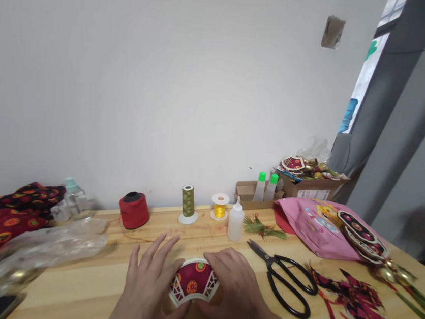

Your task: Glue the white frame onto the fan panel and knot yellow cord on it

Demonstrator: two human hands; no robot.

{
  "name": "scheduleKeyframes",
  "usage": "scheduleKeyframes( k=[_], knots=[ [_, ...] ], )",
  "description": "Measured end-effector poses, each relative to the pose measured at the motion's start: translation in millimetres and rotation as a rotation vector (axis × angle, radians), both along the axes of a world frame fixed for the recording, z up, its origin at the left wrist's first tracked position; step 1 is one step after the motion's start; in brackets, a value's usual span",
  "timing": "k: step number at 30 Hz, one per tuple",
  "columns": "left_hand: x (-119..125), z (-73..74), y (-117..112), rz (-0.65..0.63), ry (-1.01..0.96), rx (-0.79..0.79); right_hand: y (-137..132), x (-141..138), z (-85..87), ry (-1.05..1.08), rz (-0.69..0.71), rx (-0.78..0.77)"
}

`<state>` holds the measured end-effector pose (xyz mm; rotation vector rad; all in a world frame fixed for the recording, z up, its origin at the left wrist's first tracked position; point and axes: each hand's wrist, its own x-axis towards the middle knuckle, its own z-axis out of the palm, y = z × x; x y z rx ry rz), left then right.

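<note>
Nearest the viewer, a fan-shaped piece lies between the hands, low at the centre of the view, front face showing. The left hand pinches its left end between index finger and thumb, other fingers spread; the right hand grips the right end, fingers curled over the top edge, thumb below. Firmness of grip cannot be told.

State of work, as judged: the patterned maroon cloth and white lattice border appear in place; no bells or tassel show on this piece, and its back is hidden, so completion there is unverified.

Just beyond, to the right, black scissors lie open near cloth scraps. Farther back stand a squeeze bottle, a yellow spool and a red thread cone, before the white wall
</note>
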<state>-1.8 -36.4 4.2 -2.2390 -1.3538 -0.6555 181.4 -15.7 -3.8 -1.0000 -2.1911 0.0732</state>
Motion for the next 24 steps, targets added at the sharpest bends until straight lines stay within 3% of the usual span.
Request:
scheduleKeyframes(
  k=[24],
  knots=[
    [0.5,-3.6,-2.1,0.011,-0.038,-0.032,1.8,-0.7,-3.3,-0.029,0.012,-0.125]
  ],
)
